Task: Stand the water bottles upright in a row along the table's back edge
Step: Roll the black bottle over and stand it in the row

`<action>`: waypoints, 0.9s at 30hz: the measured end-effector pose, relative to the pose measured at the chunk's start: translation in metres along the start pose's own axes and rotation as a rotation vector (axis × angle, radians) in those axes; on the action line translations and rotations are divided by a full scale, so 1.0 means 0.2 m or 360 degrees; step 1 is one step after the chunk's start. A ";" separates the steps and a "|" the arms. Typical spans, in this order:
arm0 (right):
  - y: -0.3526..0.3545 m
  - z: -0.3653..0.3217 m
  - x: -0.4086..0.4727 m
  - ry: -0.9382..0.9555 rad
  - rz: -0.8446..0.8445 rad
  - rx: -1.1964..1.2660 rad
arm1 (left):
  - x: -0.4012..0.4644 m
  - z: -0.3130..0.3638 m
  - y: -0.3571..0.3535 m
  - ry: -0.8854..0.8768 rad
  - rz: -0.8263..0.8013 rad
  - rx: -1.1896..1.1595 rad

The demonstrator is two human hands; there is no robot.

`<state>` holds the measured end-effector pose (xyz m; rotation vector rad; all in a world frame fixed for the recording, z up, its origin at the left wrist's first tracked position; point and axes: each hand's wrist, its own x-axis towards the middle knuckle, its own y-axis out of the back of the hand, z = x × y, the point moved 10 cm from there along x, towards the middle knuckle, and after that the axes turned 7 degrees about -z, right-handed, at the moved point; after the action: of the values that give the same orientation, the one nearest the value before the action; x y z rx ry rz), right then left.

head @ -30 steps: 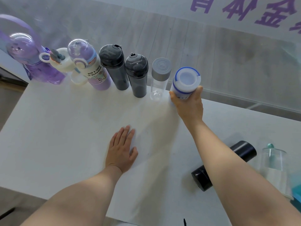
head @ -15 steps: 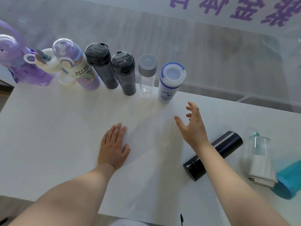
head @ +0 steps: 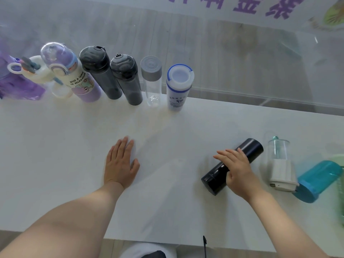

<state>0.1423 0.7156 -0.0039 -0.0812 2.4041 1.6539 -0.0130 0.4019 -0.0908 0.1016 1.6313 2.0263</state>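
Observation:
Several bottles stand upright along the back edge of the white table (head: 55, 164): a purple one (head: 11, 84), a white one with a ring (head: 37, 71), a lilac printed one (head: 81, 82), two dark grey ones (head: 100, 73) (head: 128, 81), a clear one with a grey cap (head: 151, 81) and a white one with a blue rim (head: 178, 86). A black bottle (head: 249, 150) lies on its side at the right. My right hand (head: 238, 168) rests on its middle, fingers stretched across it, not wrapped around. My left hand (head: 121, 161) lies flat on the table, holding nothing.
Right of the black bottle stands a clear bottle with a white base (head: 279, 161), upside down by the look of it. A teal bottle (head: 318, 179) lies on its side at the right edge. A glass panel runs behind the table's back edge.
My right hand let go of the white blue-rimmed bottle, left upright in the row, then drew back to the right and came down onto the lying black bottle. The left hand stayed flat.

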 end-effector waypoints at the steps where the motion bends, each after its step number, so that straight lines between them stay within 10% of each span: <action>1: -0.01 0.00 -0.01 0.0026 -0.0032 -0.0053 | 0.00 0.00 0.00 0.0000 0.0000 -0.0002; 10: -0.10 0.13 -0.10 0.0009 -0.0397 -0.0412 | -0.01 0.00 0.00 -0.0007 0.0018 -0.0004; 22: -0.07 0.02 -0.11 0.0091 -0.0243 -0.0382 | 0.00 0.05 0.02 0.0050 -0.0049 -0.0251; 27: -0.05 -0.06 -0.10 0.0058 -0.0158 -0.0134 | -0.15 0.60 0.04 -0.0615 -0.0292 -0.0709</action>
<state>0.1615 0.6997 -0.0048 -0.2429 2.3156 1.7220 0.0542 0.4938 -0.0441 0.1627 0.9021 2.0229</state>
